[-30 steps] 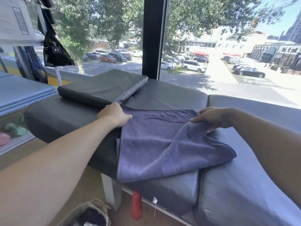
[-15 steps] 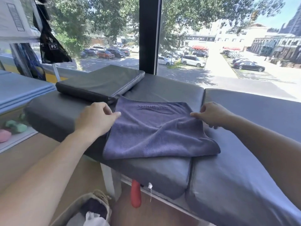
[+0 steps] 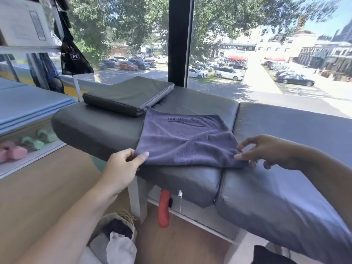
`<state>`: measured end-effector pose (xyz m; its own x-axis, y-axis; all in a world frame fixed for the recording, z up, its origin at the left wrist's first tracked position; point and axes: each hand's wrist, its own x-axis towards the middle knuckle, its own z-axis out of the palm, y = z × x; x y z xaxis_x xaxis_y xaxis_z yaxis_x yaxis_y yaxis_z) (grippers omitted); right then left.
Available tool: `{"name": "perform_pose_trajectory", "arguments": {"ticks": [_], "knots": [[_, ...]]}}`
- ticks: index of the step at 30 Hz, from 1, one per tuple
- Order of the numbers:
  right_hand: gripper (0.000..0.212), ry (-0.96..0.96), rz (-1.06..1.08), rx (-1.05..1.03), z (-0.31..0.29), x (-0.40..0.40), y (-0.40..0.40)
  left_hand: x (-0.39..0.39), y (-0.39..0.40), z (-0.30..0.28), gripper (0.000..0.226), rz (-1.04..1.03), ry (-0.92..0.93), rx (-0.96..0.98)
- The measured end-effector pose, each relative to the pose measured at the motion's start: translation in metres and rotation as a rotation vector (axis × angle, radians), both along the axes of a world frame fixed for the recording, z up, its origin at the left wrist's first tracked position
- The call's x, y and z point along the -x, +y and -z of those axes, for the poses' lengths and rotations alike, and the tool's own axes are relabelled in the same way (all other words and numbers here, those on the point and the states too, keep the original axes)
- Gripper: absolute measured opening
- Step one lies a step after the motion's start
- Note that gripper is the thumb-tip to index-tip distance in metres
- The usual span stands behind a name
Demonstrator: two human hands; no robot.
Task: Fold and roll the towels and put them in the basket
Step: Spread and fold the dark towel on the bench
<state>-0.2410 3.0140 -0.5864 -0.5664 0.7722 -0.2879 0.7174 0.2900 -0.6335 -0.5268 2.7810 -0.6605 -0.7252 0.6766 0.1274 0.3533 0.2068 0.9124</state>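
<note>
Head view, read from left to right: low at the left edge of the floor stands the basket [image 3: 122,223], with a dark rolled towel and some pale cloth already inside it, well apart from the work above. Next comes the left hand [image 3: 122,166], whose grip pinches the near left corner of the purple towel [image 3: 182,141], thumb on top and fingers curled beneath the hem. That towel lies folded on the grey padded bench [image 3: 91,128], its near edge close to the bench's front lip and its far edge touching a flat black cushion [image 3: 129,96]. At the right, the right hand [image 3: 266,151] has its grip pinching the near right corner between thumb and forefinger, the other fingers spread loosely. Risks, as I judge them: the layers are thin and slack, so a pinch may catch only the top one and the fold would come apart skewed; the vinyl looks slick, so a roll started here could slide or go conical if one hand leads; and the near edge could slip over the lip toward the floor.
</note>
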Motion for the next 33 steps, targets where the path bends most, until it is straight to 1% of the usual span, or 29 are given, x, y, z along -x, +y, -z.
{"name": "perform_pose_trajectory", "arguments": {"ticks": [3, 5, 7, 9, 13, 15, 17, 18, 21, 23, 25, 27, 30, 31, 33], "knots": [[0.032, 0.135, 0.058, -0.024, 0.002, -0.007, -0.001, -0.001, 0.002, -0.009, 0.03, -0.02, -0.131, -0.099], [0.024, 0.2, 0.116, -0.07, -0.003, -0.008, -0.001, 0.0, 0.004, -0.014, 0.025, -0.059, -0.123, -0.137], [0.02, 0.223, 0.139, -0.099, -0.008, -0.009, 0.0, 0.004, 0.004, -0.017, 0.016, -0.116, -0.076, -0.149], [0.019, 0.145, 0.109, -0.124, -0.011, -0.011, 0.0, 0.006, 0.001, -0.017, 0.019, -0.137, -0.045, -0.13], [0.027, -0.166, -0.048, -0.125, -0.002, -0.016, -0.001, 0.004, -0.009, -0.007, 0.027, -0.099, 0.029, -0.04], [0.036, -0.266, -0.095, -0.154, 0.002, -0.018, -0.001, 0.006, -0.015, -0.004, 0.043, -0.08, 0.081, 0.06], [0.041, -0.29, -0.082, -0.223, -0.003, -0.015, 0.0, 0.008, -0.017, -0.008, 0.059, -0.08, 0.166, 0.119], [0.041, -0.274, -0.065, -0.282, -0.006, -0.01, 0.001, 0.008, -0.015, -0.012, 0.059, -0.096, 0.209, 0.102], [0.026, -0.154, -0.039, -0.499, -0.015, 0.017, 0.014, 0.011, 0.01, -0.031, 0.043, -0.102, 0.307, 0.033], [0.018, -0.056, -0.016, -0.544, -0.014, 0.043, 0.03, 0.021, 0.04, -0.038, 0.04, -0.074, 0.354, 0.065], [0.019, 0.033, 0.029, -0.506, -0.011, 0.069, 0.048, 0.039, 0.071, -0.034, 0.042, -0.07, 0.384, 0.137], [0.03, 0.096, 0.1, -0.445, -0.002, 0.089, 0.068, 0.058, 0.096, -0.027, 0.045, -0.092, 0.387, 0.223], [0.041, 0.082, 0.198, -0.396, 0.017, 0.108, 0.099, 0.078, 0.116, -0.023, 0.052, -0.139, 0.382, 0.3], [0.041, 0.066, 0.213, -0.379, 0.024, 0.112, 0.107, 0.083, 0.12, -0.023, 0.053, -0.15, 0.389, 0.323], [0.032, 0.079, 0.248, -0.36, 0.038, 0.117, 0.119, 0.089, 0.126, -0.024, 0.051, -0.152, 0.394, 0.357]]}}
